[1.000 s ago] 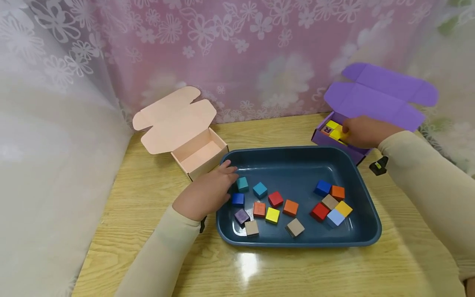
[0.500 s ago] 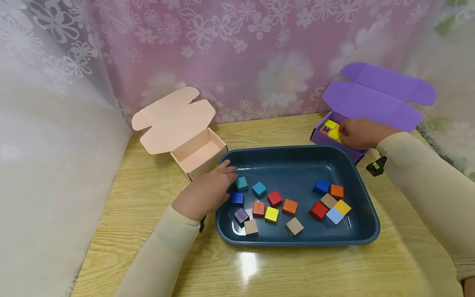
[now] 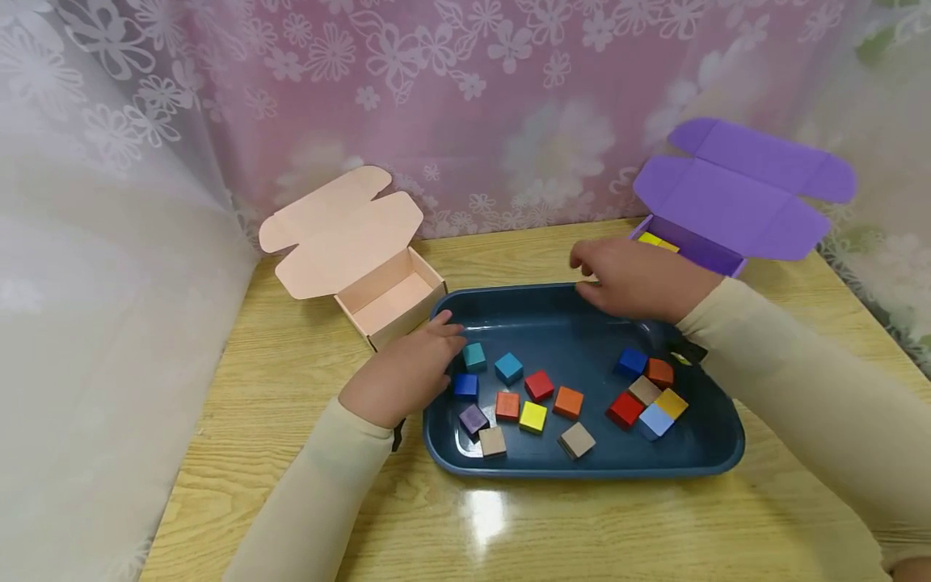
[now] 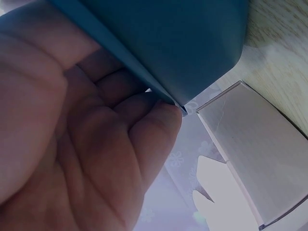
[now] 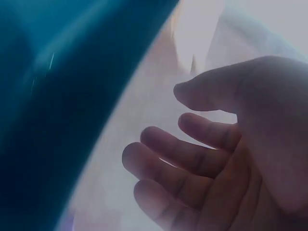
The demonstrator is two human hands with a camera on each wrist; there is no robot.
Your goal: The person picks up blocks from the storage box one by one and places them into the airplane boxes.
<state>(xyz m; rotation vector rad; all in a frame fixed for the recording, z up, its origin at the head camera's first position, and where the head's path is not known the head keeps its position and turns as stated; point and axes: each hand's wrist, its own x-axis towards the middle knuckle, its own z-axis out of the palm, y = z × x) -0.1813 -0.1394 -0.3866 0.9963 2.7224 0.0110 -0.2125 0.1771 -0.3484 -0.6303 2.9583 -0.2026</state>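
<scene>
My left hand (image 3: pixel 403 376) holds the left rim of a dark blue tray (image 3: pixel 582 462), its fingers over the edge in the left wrist view. Over the far rim hovers my right hand (image 3: pixel 640 279), with nothing in its loosely bent, spread fingers (image 5: pixel 185 156) in the right wrist view. Small coloured cubes lie in two groups in the tray, among them a yellow cube (image 3: pixel 533 417), a teal cube (image 3: pixel 474 356) and a light blue cube (image 3: pixel 656 421). Behind my right hand stands a purple box (image 3: pixel 709 252), lid raised, with yellow cubes (image 3: pixel 650 239) showing; my hand hides part of it.
An open peach cardboard box (image 3: pixel 400 319), with no cubes visible inside, stands at the tray's back left corner. The wooden table (image 3: pixel 305 396) extends around the tray. A pink floral curtain (image 3: pixel 465 121) hangs behind.
My right hand has come out of the purple box and moved left and toward me, over the tray's far rim. My left hand has stayed at the tray's left rim.
</scene>
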